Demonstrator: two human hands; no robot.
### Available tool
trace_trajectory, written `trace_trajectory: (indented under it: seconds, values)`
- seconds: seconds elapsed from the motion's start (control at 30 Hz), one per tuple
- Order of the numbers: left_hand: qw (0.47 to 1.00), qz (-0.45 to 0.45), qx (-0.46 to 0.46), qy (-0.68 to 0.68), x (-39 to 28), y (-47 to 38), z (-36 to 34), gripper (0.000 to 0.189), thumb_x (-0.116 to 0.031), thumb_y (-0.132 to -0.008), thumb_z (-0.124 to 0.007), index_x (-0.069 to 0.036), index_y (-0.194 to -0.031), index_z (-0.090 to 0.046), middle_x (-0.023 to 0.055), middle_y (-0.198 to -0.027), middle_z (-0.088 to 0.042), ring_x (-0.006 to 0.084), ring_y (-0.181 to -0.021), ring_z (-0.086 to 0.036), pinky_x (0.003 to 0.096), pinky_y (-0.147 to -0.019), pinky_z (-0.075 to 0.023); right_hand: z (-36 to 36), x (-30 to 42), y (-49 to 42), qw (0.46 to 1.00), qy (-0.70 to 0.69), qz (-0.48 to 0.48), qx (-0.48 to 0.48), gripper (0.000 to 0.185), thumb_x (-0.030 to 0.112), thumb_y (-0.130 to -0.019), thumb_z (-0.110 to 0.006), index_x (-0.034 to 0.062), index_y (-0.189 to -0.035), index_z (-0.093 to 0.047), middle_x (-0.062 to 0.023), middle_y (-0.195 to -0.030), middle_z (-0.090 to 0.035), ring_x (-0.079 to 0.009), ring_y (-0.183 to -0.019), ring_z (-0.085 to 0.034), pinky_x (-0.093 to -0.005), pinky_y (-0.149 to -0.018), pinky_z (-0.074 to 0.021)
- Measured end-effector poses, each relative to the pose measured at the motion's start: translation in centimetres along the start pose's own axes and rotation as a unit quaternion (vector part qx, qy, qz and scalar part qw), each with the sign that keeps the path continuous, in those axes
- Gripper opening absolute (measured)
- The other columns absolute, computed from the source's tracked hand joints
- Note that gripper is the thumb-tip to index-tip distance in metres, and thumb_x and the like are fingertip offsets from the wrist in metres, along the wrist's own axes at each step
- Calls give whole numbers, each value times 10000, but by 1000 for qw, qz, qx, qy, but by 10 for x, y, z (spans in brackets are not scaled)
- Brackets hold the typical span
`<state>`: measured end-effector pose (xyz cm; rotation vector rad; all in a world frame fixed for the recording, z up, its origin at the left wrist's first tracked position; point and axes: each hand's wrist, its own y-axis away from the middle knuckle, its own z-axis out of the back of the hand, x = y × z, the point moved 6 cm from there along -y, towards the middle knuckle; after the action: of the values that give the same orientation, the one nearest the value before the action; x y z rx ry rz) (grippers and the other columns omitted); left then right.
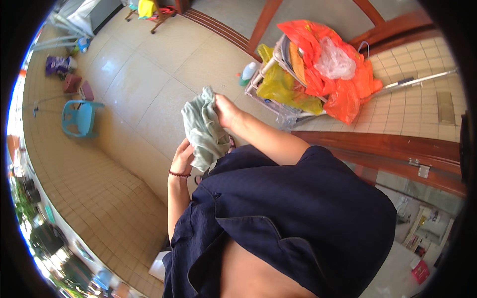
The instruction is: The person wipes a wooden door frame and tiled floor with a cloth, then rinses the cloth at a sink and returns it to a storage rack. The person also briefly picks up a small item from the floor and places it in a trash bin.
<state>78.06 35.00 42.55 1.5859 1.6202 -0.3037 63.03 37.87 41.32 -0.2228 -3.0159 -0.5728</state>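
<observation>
A bunched, pale green cloth (204, 130), possibly a garment, hangs in front of my body between both hands. My right hand (226, 111) grips its upper right edge, with part of the fingers hidden behind the fabric. At the lower left edge, my left hand (183, 154) holds the cloth, its fingertips tucked behind it. A dark beaded bracelet (179, 174) circles my left wrist. Folds cover much of the cloth, so its full shape cannot be made out.
A rack (266, 69) loaded with red and yellow plastic bags (324, 67) stands on the right by a wooden door frame (372, 147). Beside it is a bottle (246, 73). A blue plastic chair (80, 118) stands left on the tiled floor (149, 74). Potted plants line the left ledge.
</observation>
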Motion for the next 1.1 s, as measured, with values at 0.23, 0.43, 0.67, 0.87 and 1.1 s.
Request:
trace_trajectory:
  seconds: [0.23,0.43,0.67,0.87,1.1]
  values:
    - [990,128,44,-34,-10,-100,-57,631,-256,-811,-595,29,-1295,-307,136,-1262,-441,244,-1143,-448,356,-960,-356,50,88,36,984,-48,168,-43,449,396,-896,-399,17,-1101,-528,-126,-1043,-586,-255,-964,-552,-409,-893,-418]
    - [965,222,138,-16,-25,-175,-68,453,-128,-876,-493,1,-1284,-346,112,-1239,-461,220,-1138,-438,351,-957,-347,148,83,54,924,-88,115,-354,867,591,-777,-505,110,-1387,-119,-202,-1408,-164,-373,-1175,-375,-548,-922,-311]
    - [915,198,291,-197,-24,-263,-52,756,108,-716,-503,-61,-1368,-162,77,-1337,-299,243,-1240,-314,361,-1010,-277,154,88,8,909,-46,247,-333,462,369,-869,-501,166,-1273,-408,-72,-1098,-530,-205,-985,-506,-356,-824,-424]
    - [817,-87,329,-465,-1,-351,-98,355,1,-697,-633,10,-1018,-482,186,-1038,-459,350,-900,-539,382,-705,-506,164,154,64,633,253,394,-616,338,142,-827,-540,64,-1153,-494,-75,-993,-576,-167,-866,-551,-304,-691,-454]
    - [754,-223,279,-551,70,-435,-176,207,-125,-769,-575,8,-906,-497,214,-961,-494,420,-846,-515,457,-673,-441,118,247,117,208,624,431,-618,320,-9,-774,-527,-3,-1093,-509,-166,-1091,-539,-294,-1003,-522,-355,-875,-403]
